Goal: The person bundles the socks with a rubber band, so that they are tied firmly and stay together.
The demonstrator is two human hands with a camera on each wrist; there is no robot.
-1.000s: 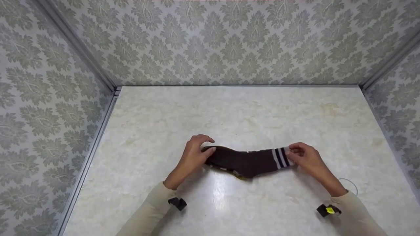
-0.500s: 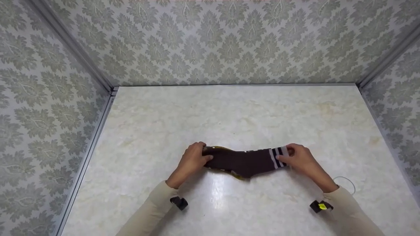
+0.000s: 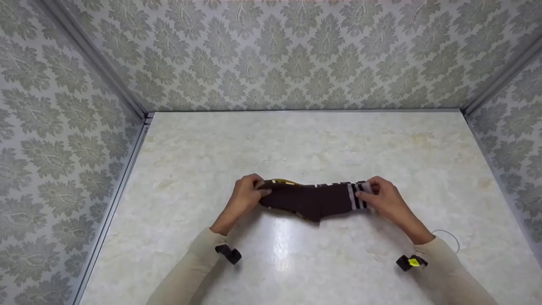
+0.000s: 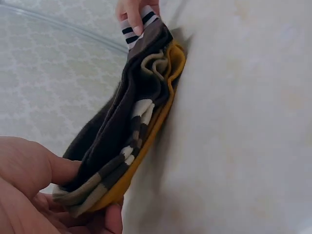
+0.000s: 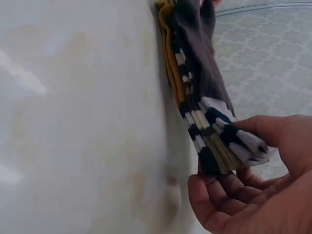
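A stack of socks is stretched level between both hands. On top lies a dark brown sock (image 3: 311, 201) with white and black stripes at its cuff. Beneath it, the left wrist view shows a striped sock (image 4: 141, 122) and a mustard-yellow sock (image 4: 163, 105) as the lowest layer. My left hand (image 3: 244, 195) pinches the toe end, thumb on top and fingers below. At the cuff end, my right hand (image 3: 385, 198) grips the stacked cuffs between thumb and fingers. Layered cuff edges (image 5: 222, 146) show in the right wrist view.
The pale marbled table (image 3: 211, 144) spreads under the socks. Patterned walls (image 3: 275, 55) enclose its back and sides. A thin pale loop (image 3: 451, 239) lies by the right forearm. Dark wrist straps (image 3: 228, 254) sit on both sleeves.
Both hands have closed on the ends of the sock stack, the right thumb shifting inward over the stripes. In the last half second the stack has moved slightly up in the head view.
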